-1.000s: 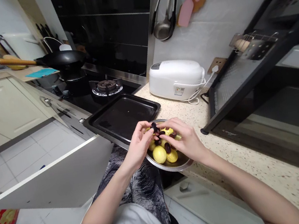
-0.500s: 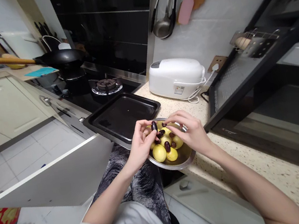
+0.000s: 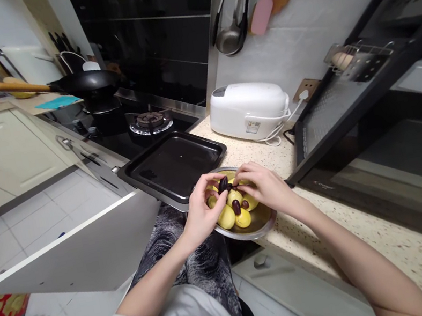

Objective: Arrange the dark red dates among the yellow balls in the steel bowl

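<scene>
While Yellow Fruits (image 3: pixel 243 218) Lie Below, a Dark Grape (image 3: pixel 222 183) Is Pinched

Over the far left of the metal bowl (image 3: pixel 264 218), the left hand (image 3: pixel 201 207) clamps it; whether the right hand (image 3: pixel 267 186) grips anything is hidden. Fingertip handling seems the step, calling next for lightness.

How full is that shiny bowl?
Partly full: the shiny bowl holds round yellow pieces and smaller dark pieces, but its bare inside shows at the lower right. The left hand and right hand hide some.
</scene>
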Demonstrator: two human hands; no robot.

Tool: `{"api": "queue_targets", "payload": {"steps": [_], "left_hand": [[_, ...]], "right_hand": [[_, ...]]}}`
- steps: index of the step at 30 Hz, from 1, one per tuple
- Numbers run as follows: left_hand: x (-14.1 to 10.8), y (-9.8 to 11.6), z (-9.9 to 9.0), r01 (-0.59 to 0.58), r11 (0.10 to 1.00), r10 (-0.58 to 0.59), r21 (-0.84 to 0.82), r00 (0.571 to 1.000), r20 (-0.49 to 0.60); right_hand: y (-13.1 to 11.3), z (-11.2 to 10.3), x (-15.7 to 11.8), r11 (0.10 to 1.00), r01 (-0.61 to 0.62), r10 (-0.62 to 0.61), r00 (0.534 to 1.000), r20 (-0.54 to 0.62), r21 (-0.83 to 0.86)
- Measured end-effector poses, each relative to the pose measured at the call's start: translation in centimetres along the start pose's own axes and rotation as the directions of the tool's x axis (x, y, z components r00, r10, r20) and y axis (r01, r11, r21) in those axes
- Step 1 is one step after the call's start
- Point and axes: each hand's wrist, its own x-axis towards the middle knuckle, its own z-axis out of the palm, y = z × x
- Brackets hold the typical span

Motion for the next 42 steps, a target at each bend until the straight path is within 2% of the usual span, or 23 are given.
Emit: {"api": "queue_targets", "payload": {"steps": [3, 6, 8, 11, 15, 25, 27, 30, 33, 35, 38, 42], "left_hand": [[0.1, -0.1, 0.0, -0.053, 0.996, 0.052, 0.069, 0.998, 0.017], [0.1, 0.0, -0.1, -0.084, 0.992, 0.081, 0.098, 0.996, 0.031], [0.1, 0.2, -0.1, -0.093, 0.990, 0.090, 0.108, 0.995, 0.032], [0.0, 0.3, 0.0, -0.081, 0.988, 0.078, 0.129, 0.997, 0.028], [-0.2, 0.4, 0.0, -0.089, 0.983, 0.084, 0.162, 0.996, 0.035], [0.0, 0.5, 0.0, -0.192, 0.964, 0.185, 0.183, 0.981, 0.054], [0.2, 0.4, -0.5, -0.199, 0.958, 0.197, 0.205, 0.980, 0.032], [0.9, 0.2, -1.9, -0.189, 0.939, 0.214, 0.289, 0.975, -0.057], [1.5, -0.1, -3.6, -0.162, 0.909, 0.232, 0.384, 0.962, -0.142], [1.8, -0.5, -4.6, -0.148, 0.878, 0.244, 0.455, 0.957, -0.158], [2.0, -1.2, -5.7, -0.115, 0.814, 0.219, 0.569, 0.969, -0.118], [2.1, -2.4, -6.4, -0.084, 0.722, 0.107, 0.686, 0.994, 0.009]], "right_hand": [[0.0, -0.4, 0.1, 0.998, -0.030, 0.028, 0.999, 0.028, 0.062], [-0.5, -0.7, 0.2, 0.981, -0.034, 0.040, 0.999, -0.030, 0.190], [-1.1, -1.1, 0.2, 0.948, -0.039, 0.068, 0.995, -0.079, 0.315], [-2.0, -1.7, 0.2, 0.879, -0.078, 0.125, 0.990, -0.069, 0.471], [-2.5, -2.0, 0.2, 0.850, -0.082, 0.123, 0.991, -0.045, 0.521], [-2.1, -2.5, -0.4, 0.912, -0.098, 0.058, 0.992, 0.111, 0.397], [-2.1, -2.9, -0.6, 0.937, -0.134, 0.101, 0.988, 0.117, 0.322], [-2.2, -3.5, -1.0, 0.962, -0.218, 0.198, 0.972, 0.129, 0.166], [-2.2, -3.9, -1.1, 0.962, -0.273, 0.265, 0.948, 0.178, 0.022], [-2.4, -3.9, -1.0, 0.956, -0.288, 0.294, 0.933, 0.207, -0.059], [-2.5, -3.7, -0.9, 0.948, -0.290, 0.315, 0.917, 0.244, -0.135], [-2.5, -3.4, -0.8, 0.930, -0.318, 0.360, 0.890, 0.278, -0.186]]}}
